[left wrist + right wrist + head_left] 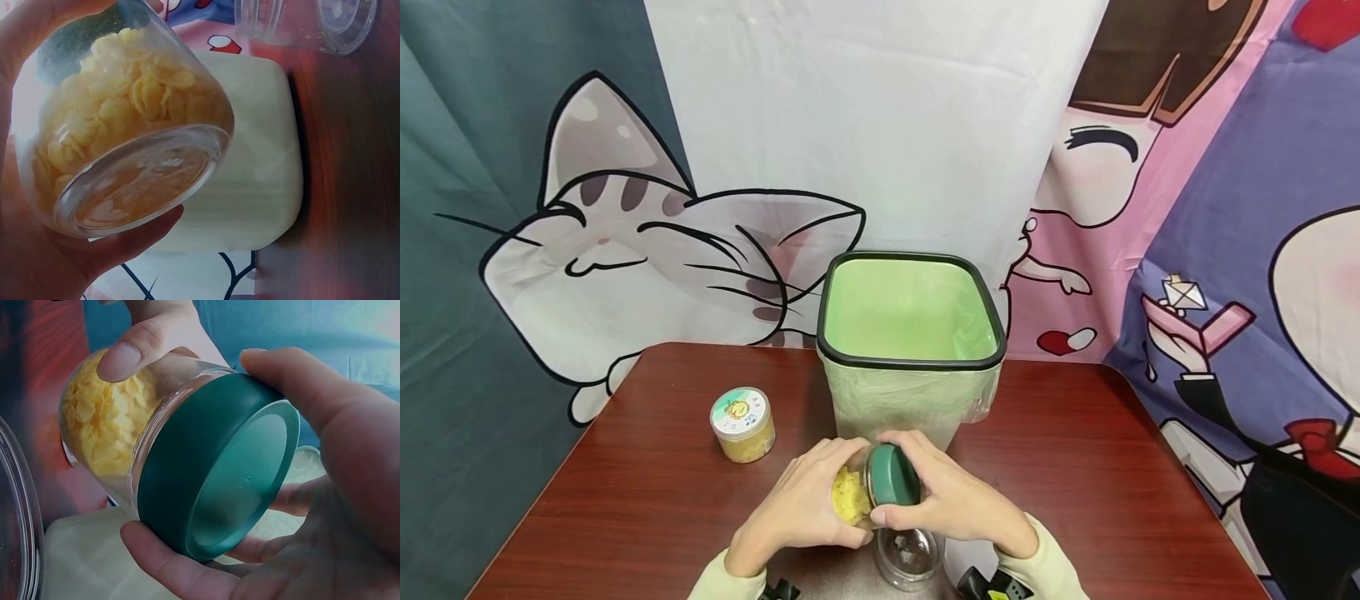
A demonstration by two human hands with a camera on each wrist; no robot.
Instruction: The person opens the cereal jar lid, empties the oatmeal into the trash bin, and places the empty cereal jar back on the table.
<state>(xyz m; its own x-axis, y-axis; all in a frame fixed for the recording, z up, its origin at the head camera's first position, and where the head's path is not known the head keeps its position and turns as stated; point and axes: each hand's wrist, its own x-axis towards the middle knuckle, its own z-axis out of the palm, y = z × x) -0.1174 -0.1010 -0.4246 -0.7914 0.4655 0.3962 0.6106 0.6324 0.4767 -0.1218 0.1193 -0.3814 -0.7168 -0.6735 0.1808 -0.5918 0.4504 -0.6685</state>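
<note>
Transparent jar of yellow flakes point(850, 497) is hanging tilted over a reddish-brown table point(625, 500), left hand point(808, 504) clasping its body, right hand point(955, 497) gripping its round green lid point(897, 475), apparently fastening or loosening it, the next move likely needing steady twisting, with a black-rimmed pale-green bin point(917, 364) standing beyond.
</note>
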